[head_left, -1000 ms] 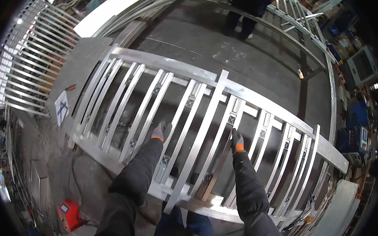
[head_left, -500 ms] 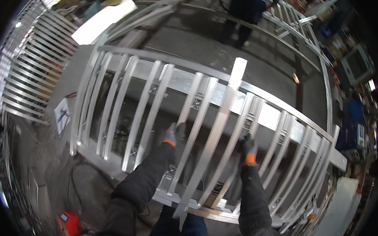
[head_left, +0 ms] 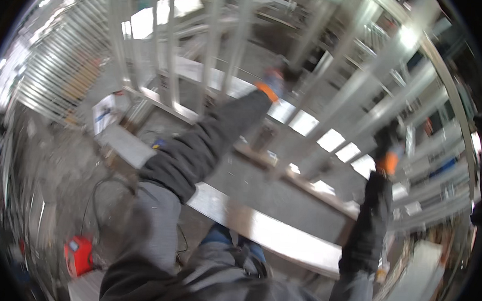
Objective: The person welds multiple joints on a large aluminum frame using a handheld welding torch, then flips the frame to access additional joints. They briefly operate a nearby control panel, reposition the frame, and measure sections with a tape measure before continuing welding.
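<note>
A silvery metal railing panel (head_left: 214,45), made of parallel bars in a frame, is raised and tilted in front of me, blurred by motion. My left hand (head_left: 277,82), in a dark glove with an orange cuff, is closed round one of its bars near the middle. Farther right, my gloved right hand (head_left: 388,146) grips the panel among the bars; its fingers are smeared. Below the raised panel lie a pale flat beam (head_left: 296,243) close to my legs and a narrower brownish rail (head_left: 304,184) beyond it.
A red box-shaped device (head_left: 78,255) with a dark cable stands on the floor at lower left. Another slatted metal panel (head_left: 60,65) is at the far left. Pale sheets (head_left: 414,279) lean at lower right, and a bright white sheet (head_left: 144,23) lies at the back.
The railing panel, lying flat across the supports before, has been lifted and tilted up, baring the beams below. Both hands have risen away from me with it, the right one also rightward.
</note>
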### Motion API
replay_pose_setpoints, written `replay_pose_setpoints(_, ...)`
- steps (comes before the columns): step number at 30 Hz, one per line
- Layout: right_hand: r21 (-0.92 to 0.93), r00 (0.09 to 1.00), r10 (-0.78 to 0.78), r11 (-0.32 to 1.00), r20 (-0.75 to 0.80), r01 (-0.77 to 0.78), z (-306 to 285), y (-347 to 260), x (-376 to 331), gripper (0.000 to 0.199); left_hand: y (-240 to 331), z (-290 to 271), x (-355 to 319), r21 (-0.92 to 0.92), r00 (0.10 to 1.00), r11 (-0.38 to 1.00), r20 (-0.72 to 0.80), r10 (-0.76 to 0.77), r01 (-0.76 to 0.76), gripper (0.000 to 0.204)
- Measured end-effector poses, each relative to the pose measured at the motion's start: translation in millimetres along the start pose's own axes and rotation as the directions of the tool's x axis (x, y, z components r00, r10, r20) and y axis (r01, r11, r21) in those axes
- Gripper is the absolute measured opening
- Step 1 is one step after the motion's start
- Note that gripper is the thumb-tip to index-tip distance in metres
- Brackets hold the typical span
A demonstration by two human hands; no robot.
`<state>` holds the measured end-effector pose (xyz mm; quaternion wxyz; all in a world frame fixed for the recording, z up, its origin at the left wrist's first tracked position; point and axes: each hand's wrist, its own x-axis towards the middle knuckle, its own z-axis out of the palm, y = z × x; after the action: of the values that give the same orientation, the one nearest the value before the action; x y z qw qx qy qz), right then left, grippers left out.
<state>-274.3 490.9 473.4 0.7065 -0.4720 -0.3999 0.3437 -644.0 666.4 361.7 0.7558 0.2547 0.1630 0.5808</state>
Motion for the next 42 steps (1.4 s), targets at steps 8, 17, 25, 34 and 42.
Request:
replay_pose_setpoints(8,0.008,0.949,-0.276,0.960,0.152,0.278,7,-22,45,0.012,50,69,-1,0.915,0.898,0.076,0.368,0.240,-0.395,0.041)
replay_pose_setpoints(17,-0.154,0.974,-0.193,0.966,0.116,0.210,16,11,76,0.024,20,22,51,0.893,0.853,0.116,0.367,0.371,-0.435,0.038)
replay_pose_setpoints(25,-0.119,0.945,-0.268,0.949,0.187,0.292,18,37,69,0.025,-21,-10,69,0.812,0.917,0.498,0.106,0.385,-0.303,0.037)
replay_pose_setpoints(34,-0.115,0.968,-0.194,0.970,0.159,0.213,13,89,68,0.018,-27,-45,86,0.225,0.983,0.974,-0.179,0.045,-0.004,0.021)
replay_pose_setpoints(42,-0.034,0.984,-0.133,0.990,0.116,0.138,7,95,63,0.022,14,63,-53,0.779,0.956,0.615,-0.078,0.283,-0.119,0.053)
